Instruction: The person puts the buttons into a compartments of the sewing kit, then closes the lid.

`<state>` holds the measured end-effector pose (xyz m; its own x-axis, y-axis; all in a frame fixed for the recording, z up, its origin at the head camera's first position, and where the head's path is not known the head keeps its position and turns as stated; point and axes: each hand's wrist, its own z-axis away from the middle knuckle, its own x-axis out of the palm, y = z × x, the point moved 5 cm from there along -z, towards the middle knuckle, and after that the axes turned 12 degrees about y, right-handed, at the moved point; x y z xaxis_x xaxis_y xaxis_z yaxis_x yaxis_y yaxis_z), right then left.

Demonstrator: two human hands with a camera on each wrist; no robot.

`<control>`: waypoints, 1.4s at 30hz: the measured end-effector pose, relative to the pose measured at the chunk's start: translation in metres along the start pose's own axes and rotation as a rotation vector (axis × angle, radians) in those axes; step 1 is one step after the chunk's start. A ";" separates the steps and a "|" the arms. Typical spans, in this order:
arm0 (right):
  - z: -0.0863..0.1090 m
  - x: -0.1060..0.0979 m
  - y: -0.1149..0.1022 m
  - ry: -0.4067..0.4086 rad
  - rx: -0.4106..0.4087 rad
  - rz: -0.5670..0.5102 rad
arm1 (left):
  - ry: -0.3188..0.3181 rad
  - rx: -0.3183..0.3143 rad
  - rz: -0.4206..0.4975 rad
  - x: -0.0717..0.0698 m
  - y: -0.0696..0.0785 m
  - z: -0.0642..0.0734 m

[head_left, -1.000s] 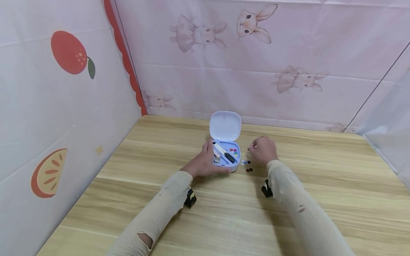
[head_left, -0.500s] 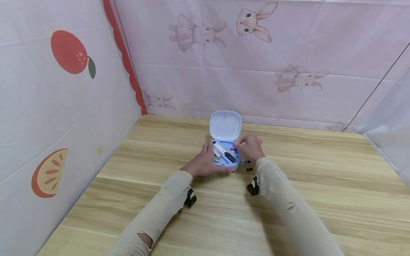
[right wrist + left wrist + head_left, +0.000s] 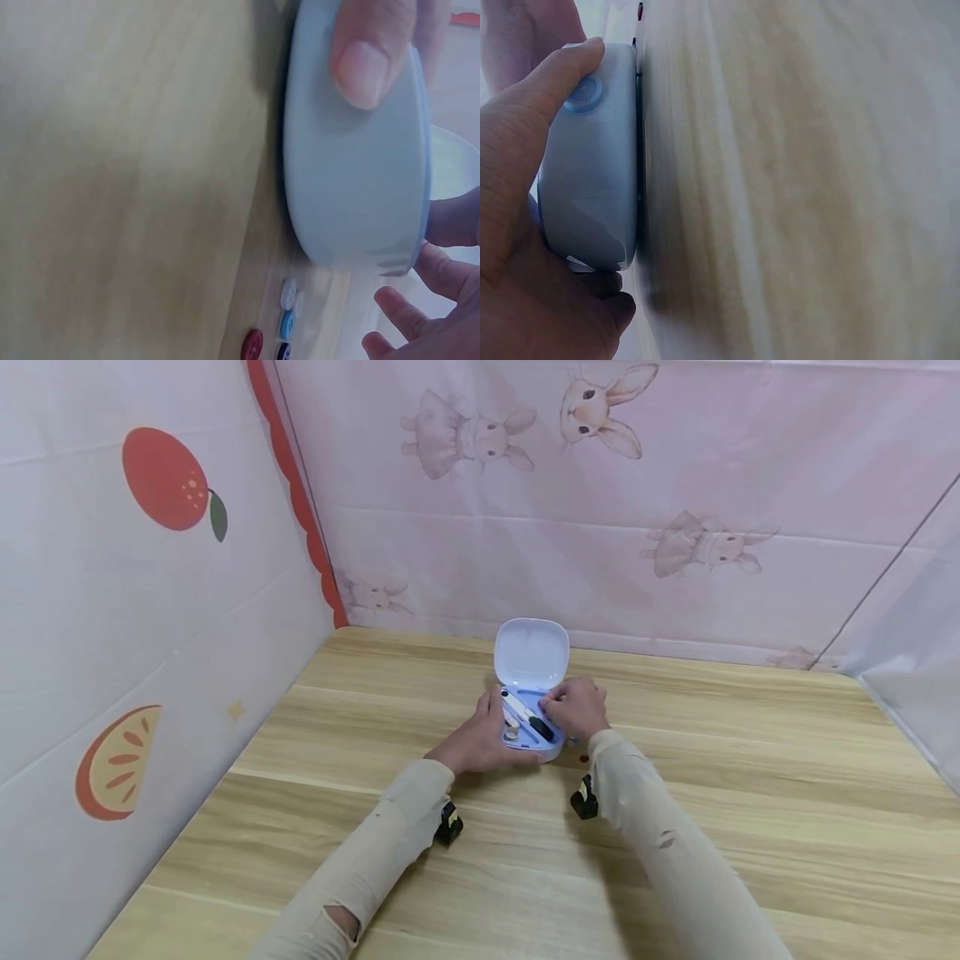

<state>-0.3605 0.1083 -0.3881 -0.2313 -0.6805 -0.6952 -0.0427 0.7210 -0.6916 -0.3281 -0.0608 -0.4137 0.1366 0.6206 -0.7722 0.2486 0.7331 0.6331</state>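
Observation:
A light blue sewing box (image 3: 553, 751) stands on the table with its lid (image 3: 532, 652) raised. My left hand (image 3: 480, 739) grips its left side, thumb lying along the front near a round blue catch (image 3: 584, 93). Inside the box are a slim white tool with a black end (image 3: 538, 727) and a small round silvery piece (image 3: 512, 734). My right hand (image 3: 581, 706) reaches over the right rim, thumb and forefinger down at the right compartment. I cannot tell whether a button is between those fingertips. In the right wrist view its other fingers (image 3: 405, 311) are spread.
On the table right of the box lie several loose buttons, among them a white one (image 3: 289, 294), a blue one (image 3: 287, 324) and a dark red one (image 3: 253, 344). A pink rabbit-print curtain (image 3: 675, 460) hangs behind the table, and a white fruit-print one (image 3: 67, 610) is at the left.
My right hand has moved left from beside the box, fingertips pinched, to inside its right compartment, now covering the colored buttons seen there earlier. My left hand keeps its grip on the box.

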 end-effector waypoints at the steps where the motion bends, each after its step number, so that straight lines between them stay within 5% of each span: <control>1: 0.000 0.001 0.000 0.000 -0.002 0.011 | -0.002 0.000 -0.002 0.000 0.000 0.000; 29: 0.006 0.002 -0.002 0.066 0.002 0.071 | -0.001 -0.003 -0.009 0.002 -0.003 0.000; 42: 0.003 -0.006 0.002 0.011 0.008 -0.041 | 0.007 0.006 -0.008 0.002 -0.003 0.000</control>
<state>-0.3561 0.1134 -0.3857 -0.2407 -0.7081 -0.6638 -0.0447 0.6913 -0.7212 -0.3287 -0.0613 -0.4172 0.1276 0.6171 -0.7765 0.2557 0.7360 0.6269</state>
